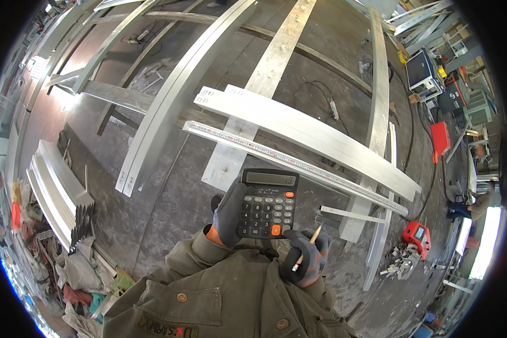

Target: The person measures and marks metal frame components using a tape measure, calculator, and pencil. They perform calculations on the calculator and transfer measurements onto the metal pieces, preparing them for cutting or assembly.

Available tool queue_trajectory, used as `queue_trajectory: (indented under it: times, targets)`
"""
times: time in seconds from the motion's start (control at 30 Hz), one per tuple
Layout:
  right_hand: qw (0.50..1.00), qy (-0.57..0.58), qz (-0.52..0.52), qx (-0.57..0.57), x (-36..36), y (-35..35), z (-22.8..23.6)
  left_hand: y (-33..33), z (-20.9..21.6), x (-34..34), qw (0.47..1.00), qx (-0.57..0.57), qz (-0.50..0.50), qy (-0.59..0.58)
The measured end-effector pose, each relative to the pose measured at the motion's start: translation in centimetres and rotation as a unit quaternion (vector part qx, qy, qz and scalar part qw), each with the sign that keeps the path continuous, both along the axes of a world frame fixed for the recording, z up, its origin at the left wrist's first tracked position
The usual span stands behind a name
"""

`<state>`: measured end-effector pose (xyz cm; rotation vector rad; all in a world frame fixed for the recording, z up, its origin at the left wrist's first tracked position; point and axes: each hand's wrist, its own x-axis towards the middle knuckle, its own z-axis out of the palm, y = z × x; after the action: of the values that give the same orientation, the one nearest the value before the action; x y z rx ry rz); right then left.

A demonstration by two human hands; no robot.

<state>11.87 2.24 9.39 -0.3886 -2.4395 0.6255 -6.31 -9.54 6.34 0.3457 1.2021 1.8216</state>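
A black calculator with grey and orange keys is held upright in front of my body, its display lit by a short figure. My left hand, in a grey work glove with an orange cuff, grips it along the left edge. At its lower right corner is my gloved right hand, closed around a pencil that slants up and to the right. Some fingers of this hand touch or nearly touch the calculator's bottom keys. Beyond the calculator, a tape-marked metal strip lies across wooden planks.
Behind the strip lie white metal profiles with handwriting on their ends. A long profile runs away at left, near stacked profiles. Rags pile at lower left. A red device and metal offcuts sit at right.
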Motion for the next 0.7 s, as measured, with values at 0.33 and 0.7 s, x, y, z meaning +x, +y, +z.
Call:
queue_trajectory:
  times: [0.33,0.7]
  targets:
    - [1.0,-0.003,-0.005,-0.004,0.0,-0.3,0.3,-0.3,-1.6,0.0,0.999,-0.005,0.02,0.035]
    - [0.999,0.025,-0.047,-0.009,-0.2,0.1,-0.1,-0.3,-0.3,0.3,0.986,0.054,0.063,-0.144]
